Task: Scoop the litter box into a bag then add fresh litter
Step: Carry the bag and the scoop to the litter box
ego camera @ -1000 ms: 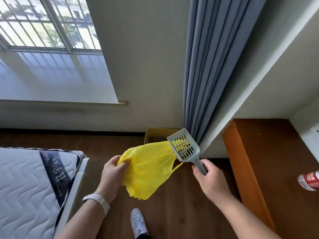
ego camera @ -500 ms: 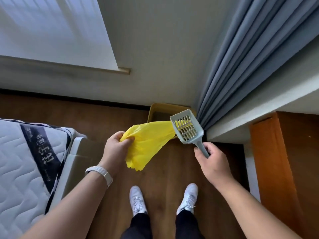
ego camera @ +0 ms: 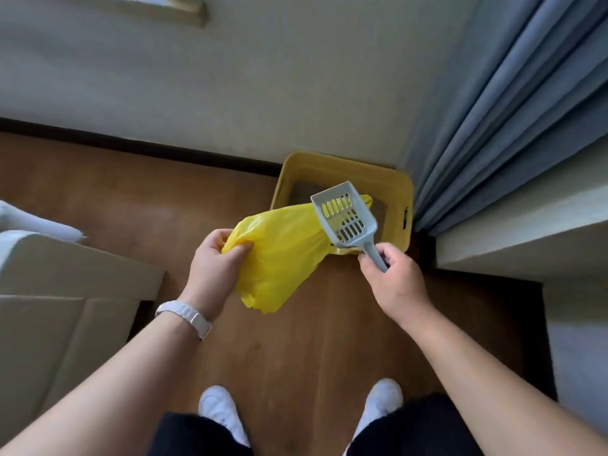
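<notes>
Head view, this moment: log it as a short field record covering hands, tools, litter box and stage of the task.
left hand: shut on yellow bag, bunched
right hand: shut on grey scoop handle
scoop load: appears empty
litter box: yellow, on wooden floor, beside blue curtain
stage: scooping not yet begun

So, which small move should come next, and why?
Probably lower the grey slotted plastic scoop in the right hand into the yellow plastic litter box: it looks empty above the box, and the left hand already grips the yellow plastic bag.
</notes>
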